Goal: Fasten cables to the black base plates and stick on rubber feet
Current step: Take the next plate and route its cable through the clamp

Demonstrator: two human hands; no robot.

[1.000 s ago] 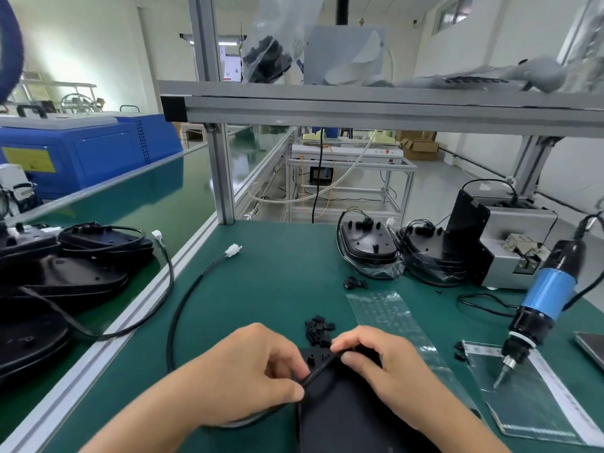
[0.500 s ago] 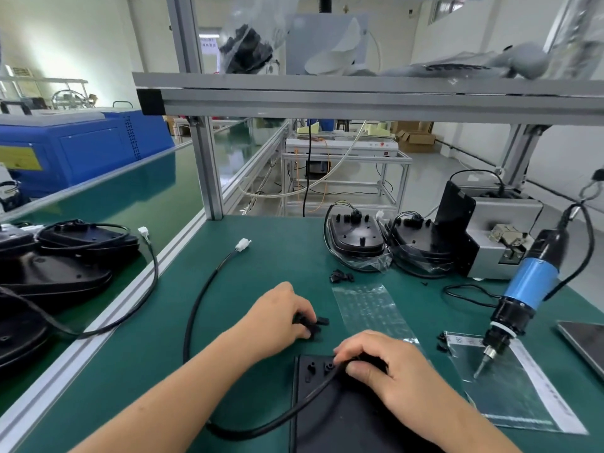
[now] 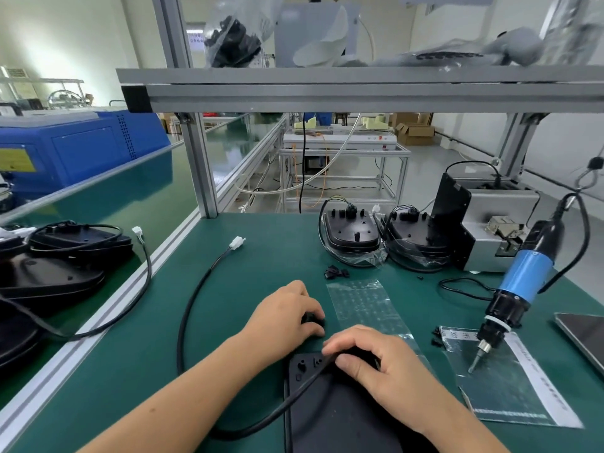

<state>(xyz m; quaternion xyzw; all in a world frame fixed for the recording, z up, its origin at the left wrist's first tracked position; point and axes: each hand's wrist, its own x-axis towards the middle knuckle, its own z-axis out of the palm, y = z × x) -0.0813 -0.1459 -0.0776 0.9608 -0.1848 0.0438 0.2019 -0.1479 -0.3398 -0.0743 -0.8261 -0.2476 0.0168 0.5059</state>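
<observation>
Nearest the camera, at the bottom edge of the green bench [image 3: 248, 289], a black base plate [image 3: 330, 416] lies flat with a black cable [image 3: 196, 302] running across its far end. The right hand [image 3: 382, 364] rests on that far end, fingers curled over the cable and pinning it to the plate. Just beyond, the left hand [image 3: 287, 315] is bent over a small pile of black clips [image 3: 313, 319], fingertips closed on one of them. From the plate the cable loops out to the left and runs away up the bench to a white connector [image 3: 237, 242].

Right of the hands lies a clear plastic strip [image 3: 366, 308], and further right a clear bag [image 3: 503, 384] with the tip of a hanging blue electric screwdriver [image 3: 519, 286] over it. A few loose black clips [image 3: 336, 273] sit beyond the strip.

Toward the far edge, two finished base plates with coiled cables [image 3: 353, 235] stand side by side, next to a grey screw feeder [image 3: 490, 230]. On the left, across an aluminium rail [image 3: 108, 318], more black plates [image 3: 62, 266] are stacked on the neighbouring conveyor.
</observation>
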